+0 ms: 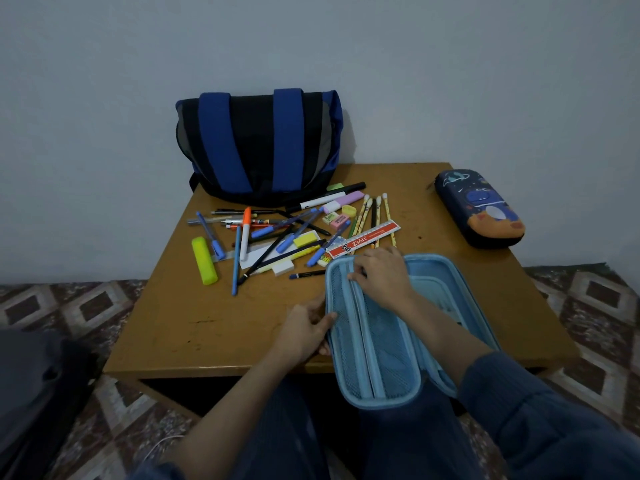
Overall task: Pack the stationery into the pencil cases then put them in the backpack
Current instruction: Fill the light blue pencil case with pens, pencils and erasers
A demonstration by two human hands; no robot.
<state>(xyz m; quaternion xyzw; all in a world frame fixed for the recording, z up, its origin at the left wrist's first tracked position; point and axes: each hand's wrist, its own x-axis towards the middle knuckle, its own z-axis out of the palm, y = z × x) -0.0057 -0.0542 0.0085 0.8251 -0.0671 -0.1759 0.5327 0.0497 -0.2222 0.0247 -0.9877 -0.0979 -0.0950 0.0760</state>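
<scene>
A light blue pencil case (377, 344) lies open at the table's near edge, its mesh pocket facing up. My left hand (306, 332) grips its left rim. My right hand (379, 275) pinches the zipper of the mesh pocket near the far end. Loose stationery is scattered on the table beyond: pens (263, 233), a yellow highlighter (204, 259), erasers (339, 221), pencils (372, 213) and a red ruler (363, 239). A dark blue pencil case (479, 207) with cartoon print lies shut at the right. The blue and black backpack (259, 147) stands at the back against the wall.
The small wooden table (207, 323) stands on a patterned floor (104, 306). A dark bundle (31, 386) lies on the floor at the left. My legs are under the table's near edge.
</scene>
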